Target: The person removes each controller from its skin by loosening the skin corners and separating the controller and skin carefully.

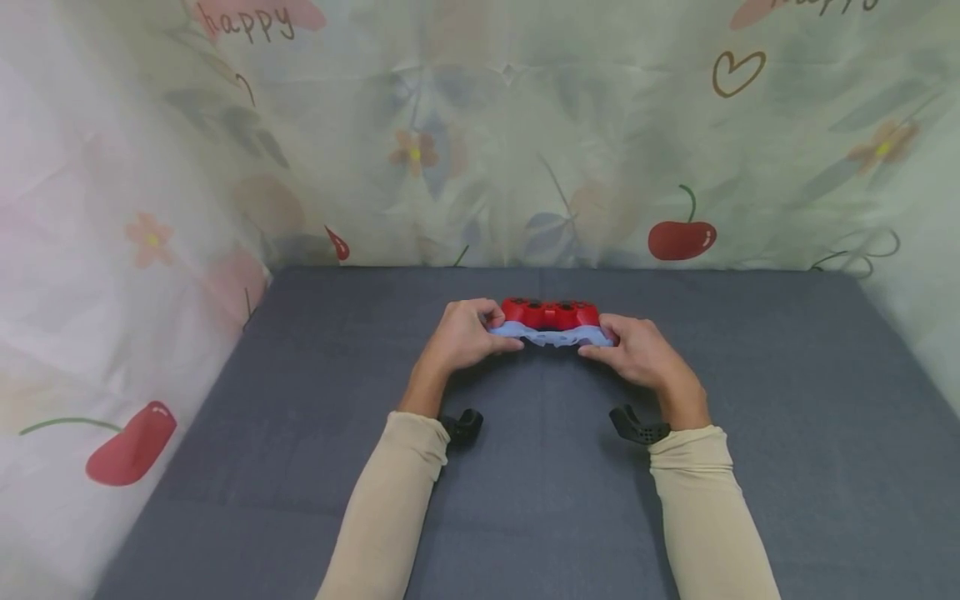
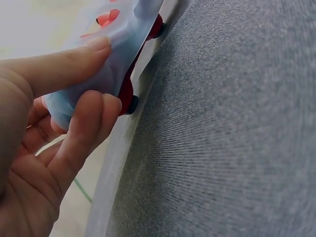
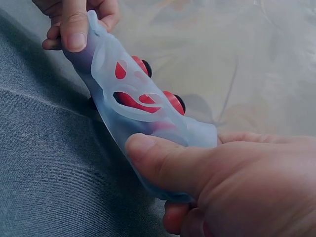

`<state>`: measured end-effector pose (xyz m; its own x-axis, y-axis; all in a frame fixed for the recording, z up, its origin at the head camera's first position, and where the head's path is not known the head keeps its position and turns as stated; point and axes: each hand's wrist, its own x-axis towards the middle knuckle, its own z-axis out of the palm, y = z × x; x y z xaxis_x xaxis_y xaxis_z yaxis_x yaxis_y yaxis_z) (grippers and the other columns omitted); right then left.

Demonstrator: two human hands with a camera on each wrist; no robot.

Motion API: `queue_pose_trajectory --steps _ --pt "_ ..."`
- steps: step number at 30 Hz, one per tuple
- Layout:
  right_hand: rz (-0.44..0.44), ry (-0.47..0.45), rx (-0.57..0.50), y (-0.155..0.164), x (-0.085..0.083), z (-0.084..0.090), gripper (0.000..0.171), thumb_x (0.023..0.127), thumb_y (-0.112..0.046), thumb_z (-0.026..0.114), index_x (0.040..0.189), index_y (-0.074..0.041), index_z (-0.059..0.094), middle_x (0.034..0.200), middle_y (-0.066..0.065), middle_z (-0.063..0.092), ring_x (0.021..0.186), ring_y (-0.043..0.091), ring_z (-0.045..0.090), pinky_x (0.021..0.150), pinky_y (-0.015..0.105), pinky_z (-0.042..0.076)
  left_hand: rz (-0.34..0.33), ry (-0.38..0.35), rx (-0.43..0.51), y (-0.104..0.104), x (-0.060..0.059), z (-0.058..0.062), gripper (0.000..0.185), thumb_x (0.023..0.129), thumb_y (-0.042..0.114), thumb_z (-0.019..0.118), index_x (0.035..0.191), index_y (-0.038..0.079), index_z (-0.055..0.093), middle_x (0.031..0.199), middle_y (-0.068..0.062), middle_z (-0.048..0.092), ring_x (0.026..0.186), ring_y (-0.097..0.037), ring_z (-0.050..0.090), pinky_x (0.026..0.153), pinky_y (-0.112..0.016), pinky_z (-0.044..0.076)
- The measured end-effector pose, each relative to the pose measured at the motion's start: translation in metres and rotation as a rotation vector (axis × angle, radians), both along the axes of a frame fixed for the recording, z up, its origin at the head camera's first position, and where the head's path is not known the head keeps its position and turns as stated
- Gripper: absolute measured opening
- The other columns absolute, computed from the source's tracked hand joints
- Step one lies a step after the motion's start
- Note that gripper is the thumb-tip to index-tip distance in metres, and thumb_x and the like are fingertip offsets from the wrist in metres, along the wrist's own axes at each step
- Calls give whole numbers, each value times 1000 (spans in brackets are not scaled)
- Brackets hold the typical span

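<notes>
A red game controller (image 1: 551, 313) with black thumbsticks is held above the grey cloth, partly inside a translucent pale-blue silicone sleeve (image 1: 555, 337). My left hand (image 1: 471, 332) pinches the sleeve's left end, its thumb pressed along the near side and the fingers curled behind. At the other end my right hand (image 1: 636, 346) grips in the same way. In the right wrist view, red patches of the controller (image 3: 175, 101) show past the sleeve (image 3: 116, 54) and through its cutouts. The left wrist view has the sleeve (image 2: 114, 69) bunched between thumb and fingers, thumbsticks poking out beyond its edge.
A dark grey cloth (image 1: 540, 500) covers the table beneath both arms. Patterned curtains (image 1: 502, 167) with cherries and flowers hang behind the table and at its left. Each wrist wears a black camera mount, one at the left (image 1: 463, 427) and one at the right (image 1: 637, 427).
</notes>
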<state>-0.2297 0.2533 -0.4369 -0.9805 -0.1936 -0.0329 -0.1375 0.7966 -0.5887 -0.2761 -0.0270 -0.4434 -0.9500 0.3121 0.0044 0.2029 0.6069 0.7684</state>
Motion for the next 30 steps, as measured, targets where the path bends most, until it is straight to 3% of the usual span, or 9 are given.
queue_pose_trajectory --steps 5,9,16,20,22,25,30 --pt "-29 4 -14 -1 0 -2 36 90 -30 78 81 -10 49 70 5 46 71 20 49 62 31 38 19 -13 -5 2 0 1 33 79 32 89 85 17 60 74 -2 68 66 -16 68 59 -31 49" --pt "-91 -40 -30 -3 -2 -6 40 88 -34 79 84 -9 48 69 6 47 65 20 48 60 31 37 47 35 -38 3 -1 -1 40 76 32 91 88 17 56 78 -2 63 72 -17 61 62 -31 47" --pt "-226 -110 -109 -5 -3 -7 45 90 -33 79 104 -8 45 77 9 62 63 19 60 62 31 46 83 43 -57 4 -4 -2 49 75 34 91 102 18 53 94 -4 56 88 -19 56 70 -33 48" --pt "-234 -113 -124 -7 -2 -7 51 92 -32 76 122 -5 44 97 14 67 82 25 64 74 38 51 89 56 -83 2 -3 -2 45 76 32 91 98 15 56 94 -5 57 87 -21 56 71 -34 49" --pt "-216 -113 -114 -10 -2 -8 60 92 -34 75 134 -3 43 116 19 65 101 31 63 87 45 53 87 63 -109 1 -3 -2 44 76 33 91 97 14 56 95 -4 56 89 -20 55 73 -34 49" --pt "-179 -106 -87 -16 -3 -9 71 93 -34 73 147 -2 40 139 23 56 125 38 54 107 55 46 88 67 -125 0 -4 -4 45 76 33 90 98 14 56 98 -4 55 92 -19 54 76 -35 50" --pt "-155 -68 -52 -27 -4 -9 74 95 -33 71 151 3 39 147 25 51 131 40 52 111 56 44 150 15 -68 1 -5 -3 49 78 32 89 109 15 56 108 -6 63 101 -23 60 85 -41 54"
